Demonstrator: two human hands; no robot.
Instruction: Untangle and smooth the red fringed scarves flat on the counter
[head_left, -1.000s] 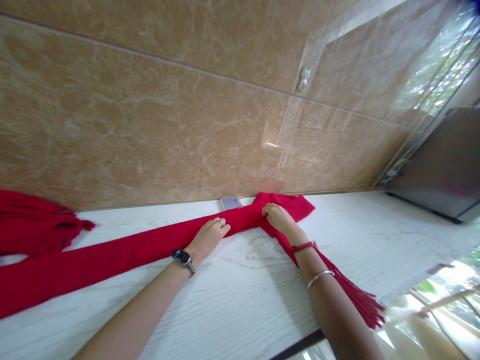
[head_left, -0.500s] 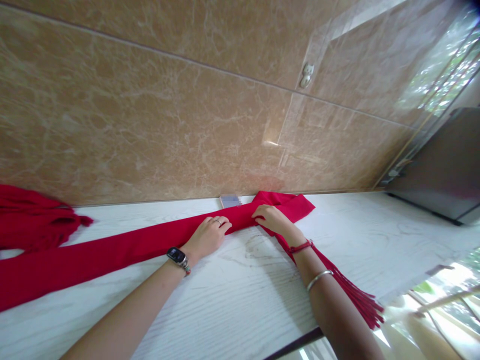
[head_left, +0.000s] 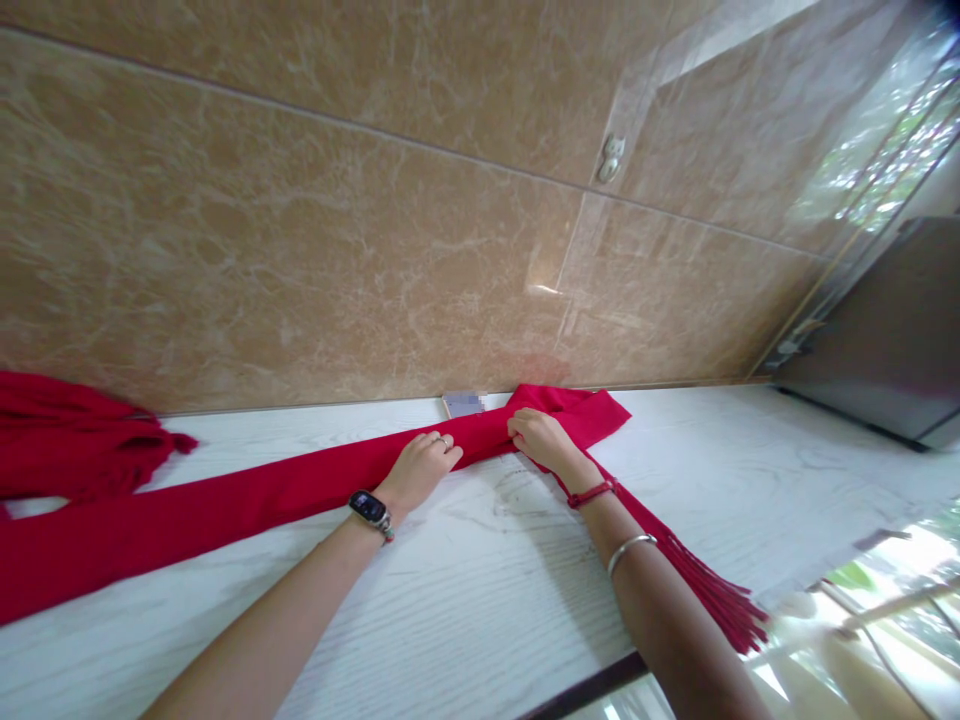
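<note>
A long red scarf lies stretched in a flat strip across the white surface, folded over at its right end. Its fringe trails toward the lower right, partly behind my right forearm. My left hand, with a ring and a dark wristband, grips the scarf's near edge with curled fingers. Just to its right, my right hand pinches the same strip beside the fold. The fingertips of both hands are partly hidden against the cloth. At the far left a bunched part of red cloth lies against the wall; I cannot tell whether it joins the strip.
Behind the scarf rises a brown marbled tile wall with a small pale cat-shaped fixture. A small greyish flat object lies between scarf and wall. A grey box-like appliance stands at the right. The white tabletop has its edge at lower right.
Both hands stay on the scarf in nearly the same places. My left wrist has shifted slightly right, and my right forearm slightly left. The bunched cloth appears a little further right.
</note>
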